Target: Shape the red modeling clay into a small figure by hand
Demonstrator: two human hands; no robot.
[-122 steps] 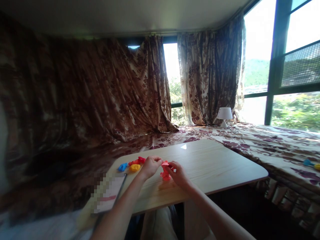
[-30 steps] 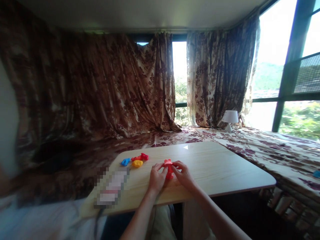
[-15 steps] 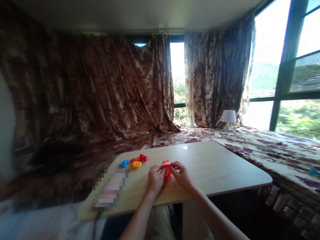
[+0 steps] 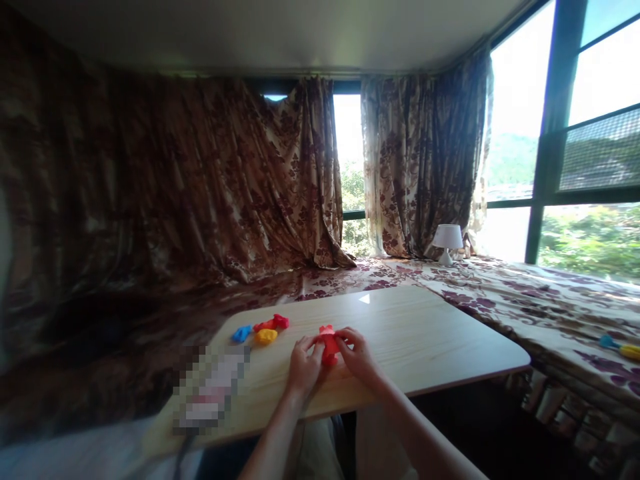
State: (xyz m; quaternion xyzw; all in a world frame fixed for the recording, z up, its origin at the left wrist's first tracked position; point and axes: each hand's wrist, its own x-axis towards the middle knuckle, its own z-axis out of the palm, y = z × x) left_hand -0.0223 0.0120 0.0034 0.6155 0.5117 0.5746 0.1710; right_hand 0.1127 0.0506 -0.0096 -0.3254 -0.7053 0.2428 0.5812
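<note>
A small red figure (image 4: 328, 344) stands on the pale wooden table (image 4: 430, 340), near its front middle. My left hand (image 4: 303, 365) presses against the figure's left side with curled fingers. My right hand (image 4: 356, 355) closes on its right side, thumb and fingers pinched at the top. To the left lie a blue piece (image 4: 241, 333), a yellow piece (image 4: 265, 337) and a red piece (image 4: 271, 324), all apart from my hands.
A blurred flat thing (image 4: 210, 390) lies on the table's left front corner. A flowered cloth covers the ledge (image 4: 525, 293) behind, with a small white lamp (image 4: 447, 243) and blue and yellow toys (image 4: 619, 347) at the right. Patterned curtains (image 4: 200, 187) hang behind.
Both hands have stayed on the red figure and squeezed closer round it. The view has shifted slightly; the coloured pieces lie unmoved.
</note>
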